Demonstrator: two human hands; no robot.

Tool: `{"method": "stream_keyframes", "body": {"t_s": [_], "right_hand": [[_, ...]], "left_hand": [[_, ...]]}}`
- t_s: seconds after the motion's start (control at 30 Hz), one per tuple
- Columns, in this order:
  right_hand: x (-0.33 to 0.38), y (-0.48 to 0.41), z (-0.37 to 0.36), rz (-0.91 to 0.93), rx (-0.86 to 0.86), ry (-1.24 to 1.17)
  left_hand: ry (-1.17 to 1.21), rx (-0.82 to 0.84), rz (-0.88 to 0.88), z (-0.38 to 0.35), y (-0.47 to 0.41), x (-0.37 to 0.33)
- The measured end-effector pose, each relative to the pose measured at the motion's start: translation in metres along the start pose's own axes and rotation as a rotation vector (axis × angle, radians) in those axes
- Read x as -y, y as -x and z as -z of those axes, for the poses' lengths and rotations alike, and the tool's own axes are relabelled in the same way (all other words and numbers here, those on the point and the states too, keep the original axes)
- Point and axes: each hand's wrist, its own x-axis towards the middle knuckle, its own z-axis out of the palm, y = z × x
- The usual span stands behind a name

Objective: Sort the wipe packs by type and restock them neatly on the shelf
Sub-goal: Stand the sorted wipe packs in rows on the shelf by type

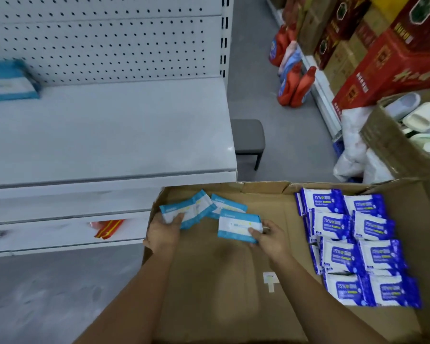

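Both hands gather light-blue wipe packs from the cardboard box (pixel 233 281): left hand (pixel 163 232) grips one pack (pixel 184 212), right hand (pixel 271 238) pinches another (pixel 237 225), likely bound for the shelf (pixel 109 135).

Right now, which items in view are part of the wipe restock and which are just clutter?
Job:
- first light-blue pack, held by left hand
- second light-blue pack, held by right hand
- loose light-blue pack
- dark-blue 75% packs
- cardboard box
- shelf, with a blurred light-blue stack

Lying about:
- detergent bottles
- red cartons
- slipper box
- grey stool
- red-yellow packet
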Motion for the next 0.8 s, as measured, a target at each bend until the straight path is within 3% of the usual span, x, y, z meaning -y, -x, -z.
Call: {"method": "stream_keyframes", "body": {"t_s": [0.23,0.43,0.63,0.8], "right_hand": [[0.044,0.074,-0.029,0.090,0.152,-0.107],[0.099,0.137,-0.112,0.247,0.254,-0.081],[0.142,0.186,-0.248,0.401,0.267,-0.100],[0.159,0.214,-0.356,0.426,0.290,-0.086]], "left_hand": [[0.458,0.085,-0.042,0.113,0.047,0.017],[0.535,0.080,-0.078,0.222,0.035,0.046],[0.574,0.106,-0.145,0.349,-0.032,0.087],[0.546,0.089,-0.144,0.444,-0.101,0.124]]}}
